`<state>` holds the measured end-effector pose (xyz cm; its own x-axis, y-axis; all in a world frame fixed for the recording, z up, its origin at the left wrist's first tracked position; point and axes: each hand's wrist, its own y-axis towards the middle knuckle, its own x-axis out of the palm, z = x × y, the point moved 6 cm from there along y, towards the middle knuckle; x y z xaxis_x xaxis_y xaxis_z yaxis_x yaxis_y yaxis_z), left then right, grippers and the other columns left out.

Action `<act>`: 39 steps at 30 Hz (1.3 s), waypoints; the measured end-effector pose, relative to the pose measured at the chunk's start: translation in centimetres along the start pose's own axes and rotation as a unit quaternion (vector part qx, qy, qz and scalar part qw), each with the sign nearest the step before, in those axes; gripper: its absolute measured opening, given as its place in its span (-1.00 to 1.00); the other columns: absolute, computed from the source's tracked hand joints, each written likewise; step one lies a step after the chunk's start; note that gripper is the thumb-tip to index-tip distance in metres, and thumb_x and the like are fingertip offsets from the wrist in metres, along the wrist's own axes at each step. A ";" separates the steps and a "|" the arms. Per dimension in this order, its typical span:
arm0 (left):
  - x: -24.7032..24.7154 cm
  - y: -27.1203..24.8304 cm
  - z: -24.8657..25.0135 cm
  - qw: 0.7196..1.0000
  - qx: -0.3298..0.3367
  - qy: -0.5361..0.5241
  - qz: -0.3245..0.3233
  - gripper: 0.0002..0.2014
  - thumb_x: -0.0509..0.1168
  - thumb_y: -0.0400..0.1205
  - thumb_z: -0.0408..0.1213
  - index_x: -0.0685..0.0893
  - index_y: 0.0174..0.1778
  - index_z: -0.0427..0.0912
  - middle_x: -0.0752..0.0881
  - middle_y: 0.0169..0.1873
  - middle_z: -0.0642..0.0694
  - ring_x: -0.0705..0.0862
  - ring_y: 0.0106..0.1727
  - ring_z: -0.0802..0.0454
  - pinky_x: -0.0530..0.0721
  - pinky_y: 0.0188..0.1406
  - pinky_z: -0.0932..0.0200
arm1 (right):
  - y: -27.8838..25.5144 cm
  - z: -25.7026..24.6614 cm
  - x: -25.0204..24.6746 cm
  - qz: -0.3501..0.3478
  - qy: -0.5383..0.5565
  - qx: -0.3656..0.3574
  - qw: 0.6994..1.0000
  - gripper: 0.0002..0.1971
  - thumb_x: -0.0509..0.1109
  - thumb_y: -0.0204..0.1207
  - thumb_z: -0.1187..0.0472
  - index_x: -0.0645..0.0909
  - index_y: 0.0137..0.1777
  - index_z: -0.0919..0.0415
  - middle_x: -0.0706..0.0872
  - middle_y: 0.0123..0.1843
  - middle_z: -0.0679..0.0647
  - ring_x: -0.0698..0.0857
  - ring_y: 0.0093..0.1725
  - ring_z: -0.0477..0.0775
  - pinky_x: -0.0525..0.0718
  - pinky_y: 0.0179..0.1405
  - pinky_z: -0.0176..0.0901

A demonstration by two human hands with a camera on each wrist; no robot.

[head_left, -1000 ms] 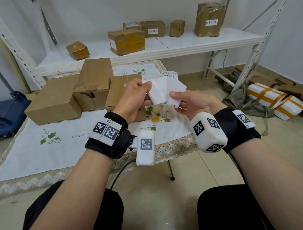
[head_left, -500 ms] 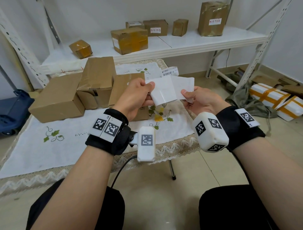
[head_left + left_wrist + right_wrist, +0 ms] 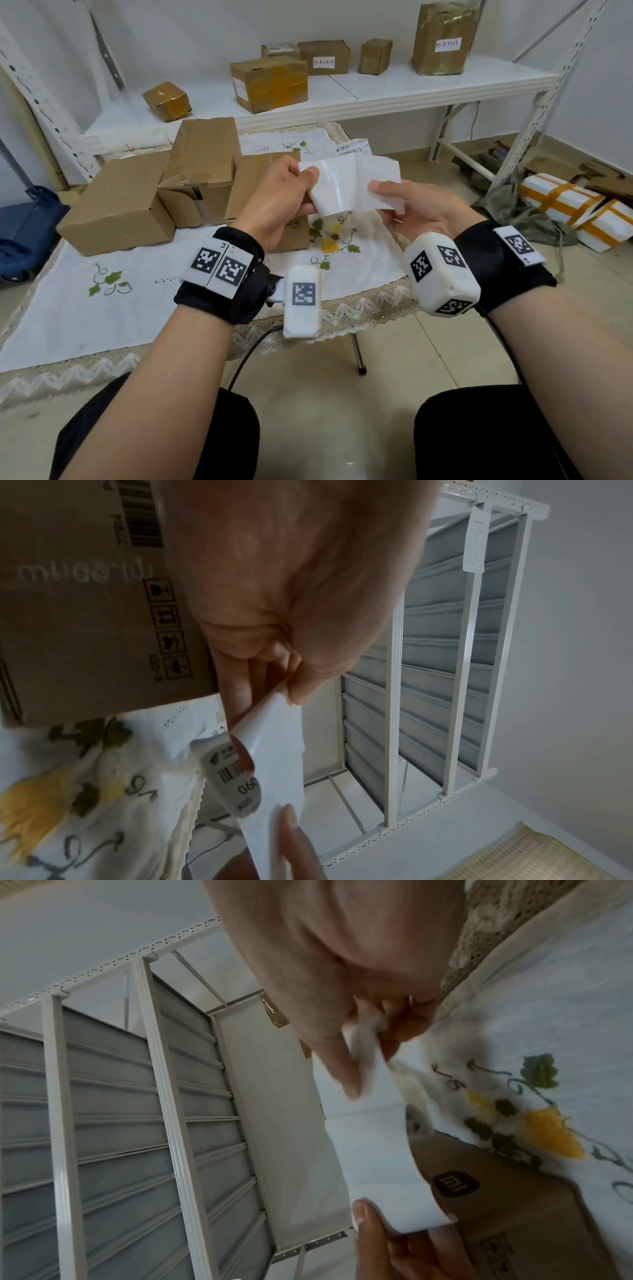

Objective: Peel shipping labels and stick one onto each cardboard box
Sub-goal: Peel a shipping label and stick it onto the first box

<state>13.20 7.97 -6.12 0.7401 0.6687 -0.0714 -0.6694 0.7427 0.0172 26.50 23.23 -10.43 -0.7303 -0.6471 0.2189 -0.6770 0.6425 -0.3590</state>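
Note:
A white label sheet (image 3: pixel 349 186) is held up over the table between both hands. My left hand (image 3: pixel 284 195) pinches its left end between thumb and fingers. My right hand (image 3: pixel 407 205) pinches its right end. A printed label (image 3: pixel 352 148) with a barcode peeks out behind the sheet's top edge; the left wrist view shows that printed label (image 3: pixel 236 780) curling off the sheet (image 3: pixel 277 750). Three plain cardboard boxes stand on the table: a low one (image 3: pixel 120 205) at left, a taller one (image 3: pixel 202 161) behind, and a third (image 3: pixel 253 192) partly hidden by my left hand.
A white embroidered cloth (image 3: pixel 102 301) with a lace edge covers the table. Behind it a white shelf (image 3: pixel 411 89) carries several taped boxes, some labelled (image 3: pixel 445 37). White parcels with orange tape (image 3: pixel 561 202) lie on the floor at right. A blue object (image 3: pixel 24 233) stands at left.
The folded sheet has been pulled open and stretched flat between the hands, which moved apart. The printed label now shows further above its top edge.

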 end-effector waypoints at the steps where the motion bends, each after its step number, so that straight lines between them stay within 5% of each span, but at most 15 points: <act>1: 0.0 -0.1 0.1 1.000 0.007 0.006 -0.008 -0.82 0.19 0.83 -0.30 0.40 -0.10 -0.17 0.79 -0.04 -0.15 0.79 -0.19 0.14 0.71 -0.33 0.35 | -0.2 0.0 0.2 -0.014 -0.019 0.009 1.000 -0.75 0.60 0.52 0.23 0.65 0.14 0.15 0.81 0.00 0.05 0.74 -0.38 -0.10 0.54 -0.35 -0.29; 4: 0.4 -0.3 0.5 0.998 0.024 0.028 -0.054 -0.74 0.21 0.82 -0.35 0.39 -0.20 -0.12 0.69 -0.28 -0.03 0.72 -0.28 0.17 0.71 -0.24 0.30 | -0.6 0.1 0.5 -0.033 -0.048 0.020 0.998 -0.65 0.64 0.47 0.15 0.70 0.22 0.16 0.83 0.13 0.10 0.80 -0.09 0.02 0.66 -0.30 -0.22; 7: 1.0 -0.7 0.7 0.994 0.027 0.057 -0.092 -0.75 0.22 0.81 -0.36 0.41 -0.20 -0.13 0.62 -0.27 -0.13 0.66 -0.30 0.14 0.70 -0.24 0.32 | -0.8 0.1 0.7 -0.037 -0.062 0.009 0.997 -0.62 0.59 0.54 0.17 0.72 0.34 0.16 0.80 0.28 0.16 0.77 0.15 0.13 0.78 -0.20 -0.15; 10: 1.2 -1.0 0.9 0.994 0.022 0.059 -0.093 -0.74 0.19 0.81 -0.38 0.41 -0.21 -0.13 0.62 -0.32 -0.09 0.64 -0.43 0.24 0.63 -0.39 0.39 | -0.8 0.2 1.1 -0.047 -0.065 -0.006 0.997 -0.64 0.58 0.55 0.25 0.74 0.34 0.27 0.80 0.34 0.21 0.80 0.16 0.13 0.80 -0.13 -0.16; 15: 1.2 -1.2 0.9 0.996 0.002 0.051 -0.073 -0.71 0.16 0.80 -0.40 0.38 -0.25 -0.12 0.59 -0.37 -0.03 0.61 -0.54 0.29 0.56 -0.50 0.41 | -1.0 0.2 1.2 -0.057 -0.015 -0.008 0.998 -0.76 0.56 0.54 0.30 0.77 0.19 0.31 0.85 0.16 0.18 0.83 0.07 0.11 0.83 -0.25 -0.16; 20: 0.9 -1.3 0.9 0.998 -0.028 0.007 -0.050 -0.68 0.16 0.79 -0.38 0.41 -0.31 -0.10 0.59 -0.42 0.02 0.58 -0.48 0.21 0.56 -0.50 0.36 | -0.9 0.4 1.0 -0.044 -0.014 -0.004 0.999 -0.96 0.55 0.57 0.27 0.77 -0.04 0.21 0.83 0.12 0.18 0.80 0.07 0.13 0.84 -0.28 -0.12; 23: 0.9 -1.5 0.9 0.997 -0.048 -0.039 -0.041 -0.67 0.16 0.78 -0.38 0.42 -0.33 -0.09 0.55 -0.55 0.09 0.51 -0.48 0.17 0.48 -0.55 0.34 | -0.5 0.4 1.0 -0.045 -0.026 0.006 0.999 -0.89 0.55 0.58 0.24 0.68 -0.15 0.13 0.80 0.10 0.12 0.76 0.10 0.14 0.83 -0.16 -0.08; 27: 0.8 -1.5 0.6 0.996 -0.071 -0.053 -0.026 -0.70 0.18 0.77 -0.34 0.42 -0.30 -0.06 0.39 -0.50 0.06 0.31 -0.47 0.15 0.21 -0.54 0.27 | -0.4 0.6 1.1 -0.044 -0.036 0.036 0.998 -0.86 0.52 0.63 0.19 0.68 0.13 0.11 0.77 0.14 0.12 0.73 0.04 0.13 0.80 -0.33 -0.18; 31: 0.9 -1.5 0.6 0.993 -0.079 -0.082 -0.021 -0.71 0.18 0.77 -0.35 0.40 -0.29 -0.06 0.39 -0.50 0.06 0.31 -0.47 0.17 0.24 -0.65 0.34 | -0.1 0.8 0.7 -0.026 -0.039 0.045 0.998 -0.57 0.50 0.61 0.21 0.64 0.46 0.23 0.75 0.23 0.20 0.73 -0.01 0.15 0.79 -0.16 -0.07; 35: 1.1 -1.4 0.4 0.995 -0.077 -0.064 -0.023 -0.74 0.19 0.76 -0.32 0.43 -0.26 -0.06 0.41 -0.49 0.07 0.31 -0.43 0.16 0.19 -0.47 0.22 | 0.1 0.6 0.7 -0.012 -0.042 0.028 0.999 -0.68 0.44 0.64 0.27 0.65 0.38 0.26 0.80 0.28 0.22 0.78 -0.01 0.15 0.80 -0.14 -0.05; 39: 1.3 -1.5 0.7 0.996 -0.072 -0.039 -0.016 -0.72 0.15 0.78 -0.31 0.40 -0.27 -0.06 0.41 -0.62 0.13 0.32 -0.57 0.18 0.19 -0.55 0.25 | -0.1 0.5 0.9 -0.018 -0.038 0.001 0.999 -0.65 0.54 0.59 0.24 0.70 0.36 0.23 0.84 0.25 0.19 0.83 0.09 0.15 0.82 -0.12 -0.06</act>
<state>15.19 7.70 -5.56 0.7606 0.6492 0.0089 -0.6430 0.7552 -0.1274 25.98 22.36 -10.61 -0.6964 -0.6991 0.1619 -0.7023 0.6177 -0.3538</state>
